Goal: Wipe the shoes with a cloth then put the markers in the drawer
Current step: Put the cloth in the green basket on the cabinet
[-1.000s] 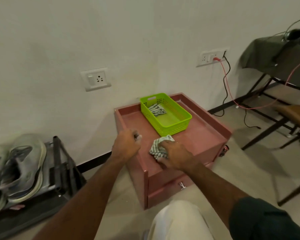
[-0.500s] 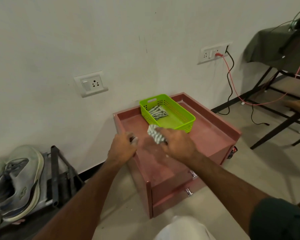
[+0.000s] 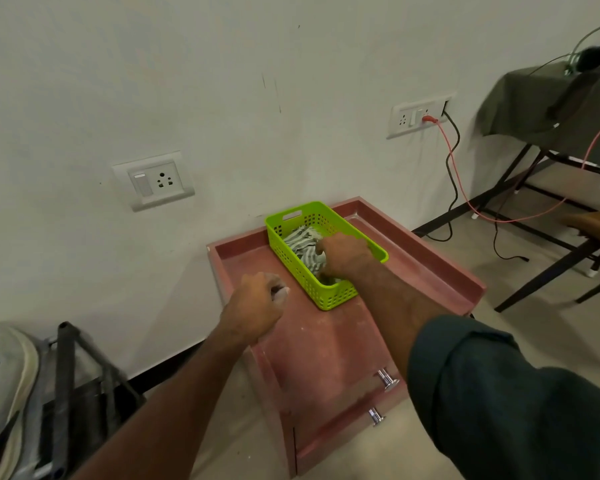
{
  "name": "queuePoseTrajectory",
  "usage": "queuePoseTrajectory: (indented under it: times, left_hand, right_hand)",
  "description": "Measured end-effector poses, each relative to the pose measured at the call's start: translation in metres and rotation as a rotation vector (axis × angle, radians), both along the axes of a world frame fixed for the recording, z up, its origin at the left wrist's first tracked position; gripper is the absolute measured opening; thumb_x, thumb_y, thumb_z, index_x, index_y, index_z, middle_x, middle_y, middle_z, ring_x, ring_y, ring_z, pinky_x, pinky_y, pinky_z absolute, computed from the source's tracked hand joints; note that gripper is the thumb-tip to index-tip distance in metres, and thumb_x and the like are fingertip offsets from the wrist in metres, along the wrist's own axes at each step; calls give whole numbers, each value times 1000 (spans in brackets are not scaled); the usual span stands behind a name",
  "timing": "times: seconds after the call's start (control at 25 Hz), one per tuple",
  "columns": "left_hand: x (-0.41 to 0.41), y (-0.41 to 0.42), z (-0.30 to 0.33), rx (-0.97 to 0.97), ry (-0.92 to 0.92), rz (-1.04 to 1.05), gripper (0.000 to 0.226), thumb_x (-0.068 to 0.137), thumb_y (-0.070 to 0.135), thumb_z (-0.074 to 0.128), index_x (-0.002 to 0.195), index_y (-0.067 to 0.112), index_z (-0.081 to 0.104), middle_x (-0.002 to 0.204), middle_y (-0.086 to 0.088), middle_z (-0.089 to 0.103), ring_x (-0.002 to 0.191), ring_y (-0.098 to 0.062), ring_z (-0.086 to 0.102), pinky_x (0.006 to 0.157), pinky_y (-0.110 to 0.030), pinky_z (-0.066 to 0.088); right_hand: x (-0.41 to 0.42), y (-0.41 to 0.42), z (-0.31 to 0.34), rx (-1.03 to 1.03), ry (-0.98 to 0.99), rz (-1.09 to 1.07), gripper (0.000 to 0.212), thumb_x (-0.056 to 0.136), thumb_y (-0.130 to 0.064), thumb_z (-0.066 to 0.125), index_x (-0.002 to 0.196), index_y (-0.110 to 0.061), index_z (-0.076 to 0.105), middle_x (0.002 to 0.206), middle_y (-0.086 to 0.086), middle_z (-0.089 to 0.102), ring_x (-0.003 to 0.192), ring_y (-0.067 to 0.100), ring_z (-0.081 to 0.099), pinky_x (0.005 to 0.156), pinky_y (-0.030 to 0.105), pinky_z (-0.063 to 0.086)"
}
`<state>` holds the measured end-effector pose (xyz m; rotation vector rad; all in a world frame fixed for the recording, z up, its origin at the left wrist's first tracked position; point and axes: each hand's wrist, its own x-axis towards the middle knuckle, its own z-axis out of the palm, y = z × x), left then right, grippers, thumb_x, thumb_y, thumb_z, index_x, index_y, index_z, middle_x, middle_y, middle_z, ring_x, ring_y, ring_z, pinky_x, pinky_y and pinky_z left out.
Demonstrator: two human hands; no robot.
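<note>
Striped cloth [image 3: 303, 244] under right hand [image 3: 343, 254], fingers curled on it, inside green basket [image 3: 329, 295] on red cabinet [image 3: 329, 341] top. Left hand [image 3: 257, 306] clenched round small whitish-tipped object [image 3: 282, 293], perhaps markers, above cabinet's left edge. Two drawer handles [image 3: 386, 379] at front. Shoes [image 3: 6, 386] on rack [image 3: 66, 393], far left.

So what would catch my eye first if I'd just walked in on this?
Probably the bright green basket on the reddish drawer cabinet by the wall, with the right hand reaching into it onto a striped cloth. The left hand hovers curled around something small at the cabinet's left edge, and grey shoes sit far left.
</note>
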<state>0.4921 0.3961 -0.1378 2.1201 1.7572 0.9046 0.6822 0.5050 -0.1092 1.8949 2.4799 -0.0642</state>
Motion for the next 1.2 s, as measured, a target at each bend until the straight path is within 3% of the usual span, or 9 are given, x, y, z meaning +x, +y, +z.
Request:
queuePoseTrajectory:
  times: [0.16,0.28,0.36,0.48,0.56,0.72,0.84,1.0,1.2]
  left_hand:
    - [10,10,-4,-9,-126,30,11,87,18,68,82,13,77,77,4,75,72,-12,69,74,-33,56]
    - [18,11,-7,-50,-147,17,7,86,15,70,85,14,77,79,5,75,74,-10,70,77,-36,59]
    - [24,11,-6,-96,-195,18,13,86,10,72,97,9,77,87,0,75,80,-14,72,82,-37,60]
    - [31,12,-3,-155,-212,45,30,86,6,71,116,2,71,96,-5,73,90,-20,72,88,-38,59]
    - [30,12,0,-131,-136,55,30,86,11,71,115,5,71,98,-6,74,92,-21,72,88,-39,59]
    - [6,-2,6,-162,41,103,38,88,23,68,124,13,69,121,-8,72,114,-26,66,99,-39,52]
    - [-15,-24,13,-202,52,136,41,85,29,65,125,18,66,120,-8,73,115,-27,67,97,-43,54]
    - [-45,-49,18,-225,119,199,34,88,29,65,121,23,69,118,-11,72,116,-30,64,94,-40,54]
    - [-66,-64,13,-263,129,223,45,91,30,63,134,19,63,134,-8,66,132,-25,54,108,-41,47]
  right_hand:
    - [20,1,12,63,231,10,39,67,-48,74,101,-27,73,105,2,74,103,25,67,87,35,55]
    - [51,-6,21,257,355,-123,16,76,-24,67,91,-22,73,97,7,75,96,31,68,84,35,54]
    - [69,-15,19,261,354,-245,23,74,-15,63,95,-22,71,100,9,73,98,34,66,82,36,53]
    - [81,-27,7,138,391,-365,42,70,-22,64,112,-26,63,113,12,68,106,36,63,87,40,54]
    - [82,-31,3,106,485,-419,44,74,-17,64,118,-21,66,117,17,68,111,38,62,91,39,53]
    - [61,-44,2,143,538,-376,36,72,-3,60,101,-13,78,98,17,74,101,35,67,82,35,55]
    - [36,-58,-1,113,605,-358,34,69,-4,61,96,-13,79,91,15,74,95,34,68,80,35,56]
    - [-2,-81,-3,97,631,-300,29,71,-6,62,94,-12,77,92,15,73,95,36,66,79,36,53]
    - [-19,-86,-15,84,683,-309,29,77,-9,59,101,-11,73,103,17,72,103,38,64,82,36,51]
